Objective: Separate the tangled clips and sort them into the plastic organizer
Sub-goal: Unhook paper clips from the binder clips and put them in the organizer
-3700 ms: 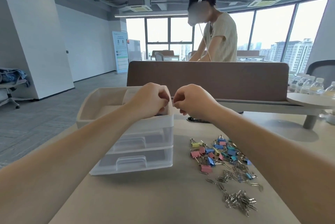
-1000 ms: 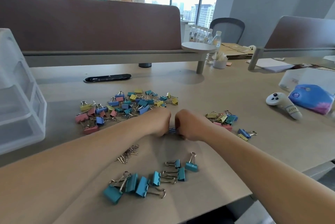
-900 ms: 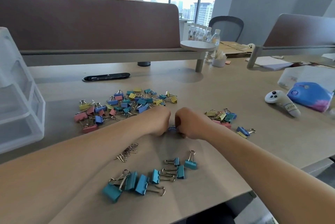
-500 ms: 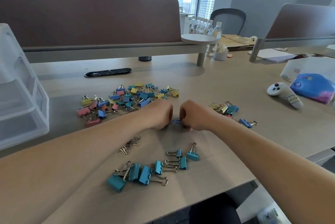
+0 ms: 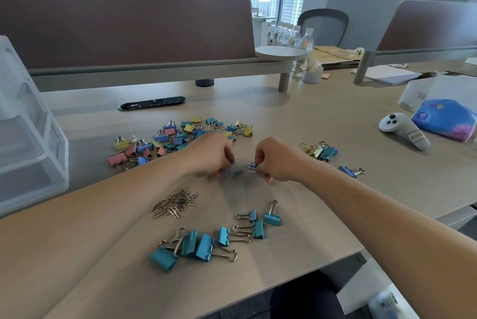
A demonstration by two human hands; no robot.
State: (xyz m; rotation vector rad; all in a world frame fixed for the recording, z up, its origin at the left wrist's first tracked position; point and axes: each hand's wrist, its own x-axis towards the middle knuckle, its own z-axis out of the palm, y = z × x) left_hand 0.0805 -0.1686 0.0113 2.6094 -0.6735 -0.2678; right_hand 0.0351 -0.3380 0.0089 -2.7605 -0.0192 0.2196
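**Fingers (image 5: 259, 163) on the right pinching a blue paper clip (image 5: 251, 166), left side harder to call**

So the right hand (image 5: 277, 161) is curled in tight, thumb and fingertips nipped onto that small clip, holding it just off the desk (image 5: 322, 112). The left hand (image 5: 211, 154) is curled too, knuckles up and fingertips pointing down at the desktop. A sliver of blue wire peeks out at its tips, but honestly I can't tell if it's gripped or just lying there. In the gap between the two hands a second little blue clip (image 5: 237, 172) lies loose on the wood, touching neither hand.

The other clips are spread all over:
- a big mixed pile of binder clips (image 5: 178, 135) (pink, yellow, blue, teal) just behind the left hand
- a smaller clump (image 5: 320, 151) just to the right of the right wrist
- one lone blue binder clip (image 5: 348, 171) a bit further right
- a loose row of teal binder clips (image 5: 206, 240) near the front edge of the desk
- a heap of plain metal paper clips (image 5: 176, 202) beside the left forearm

The plastic organizer (image 5: 28, 143), clear with stacked drawers, sits at the far left edge of the view, well apart from both hands. Over on the right there's a white controller (image 5: 400, 129) lying next to a blue tissue pack (image 5: 444, 122).
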